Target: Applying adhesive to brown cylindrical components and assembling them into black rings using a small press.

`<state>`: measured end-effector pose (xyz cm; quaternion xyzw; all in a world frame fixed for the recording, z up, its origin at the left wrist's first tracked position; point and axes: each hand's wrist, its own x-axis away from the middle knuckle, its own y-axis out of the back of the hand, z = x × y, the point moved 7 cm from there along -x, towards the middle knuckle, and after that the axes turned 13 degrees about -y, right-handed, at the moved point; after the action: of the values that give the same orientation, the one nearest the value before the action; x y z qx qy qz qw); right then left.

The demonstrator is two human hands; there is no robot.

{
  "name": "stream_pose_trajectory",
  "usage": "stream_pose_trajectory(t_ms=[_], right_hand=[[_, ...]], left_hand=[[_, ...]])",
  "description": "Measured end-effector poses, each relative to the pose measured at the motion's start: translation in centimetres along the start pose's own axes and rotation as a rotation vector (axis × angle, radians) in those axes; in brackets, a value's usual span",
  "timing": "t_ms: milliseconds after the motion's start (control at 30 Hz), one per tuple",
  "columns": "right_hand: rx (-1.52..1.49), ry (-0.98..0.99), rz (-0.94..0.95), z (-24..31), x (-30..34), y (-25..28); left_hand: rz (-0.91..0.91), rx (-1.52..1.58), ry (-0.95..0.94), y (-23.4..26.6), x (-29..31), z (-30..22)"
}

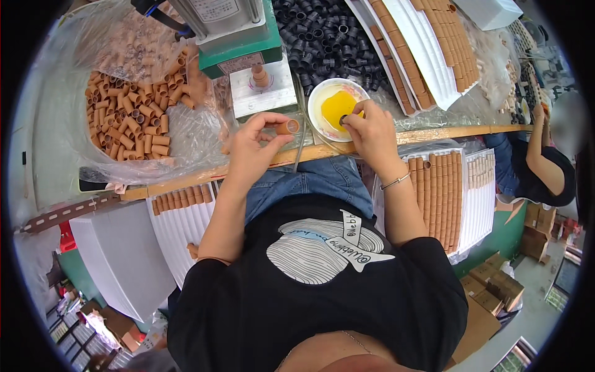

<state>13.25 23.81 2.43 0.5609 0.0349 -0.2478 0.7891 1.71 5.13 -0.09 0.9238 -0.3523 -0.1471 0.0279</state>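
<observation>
My left hand (258, 137) pinches a short brown tube (287, 127) between thumb and fingers, its round end facing up toward me. Over the right part of a white bowl (315, 105), my right hand (374, 131) has finger and thumb closed on a small black ring-like part (343, 119). Bright yellow liquid (337, 106) lies in the bowl. Just beyond my left hand, another brown tube (260, 77) stands upright on the metal plate (265, 99) of a press with a green block (243, 57).
Loose brown tubes (131, 121) are heaped on plastic film at the left. Black fittings (322, 37) pile up behind the bowl. White trays with rows of tubes (441, 192) flank me. A wooden edge (434, 132) borders the bench. Another person (545, 164) sits far right.
</observation>
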Motion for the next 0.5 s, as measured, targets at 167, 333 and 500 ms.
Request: stream_pose_trajectory(t_ms=[167, 333, 500], right_hand=[[-0.583, -0.263, -0.023, 0.2, -0.3, 1.7], [-0.977, -0.337, 0.071, 1.8, -0.6, 0.7], [-0.729, -0.129, -0.094, 4.3, -1.1, 1.0]], left_hand=[[-0.029, 0.300, 0.061, -1.6, 0.4, 1.6], [-0.339, 1.470, 0.626, -5.9, 1.7, 3.6], [-0.200, 1.513, 0.570, -8.1, 1.5, 3.2]])
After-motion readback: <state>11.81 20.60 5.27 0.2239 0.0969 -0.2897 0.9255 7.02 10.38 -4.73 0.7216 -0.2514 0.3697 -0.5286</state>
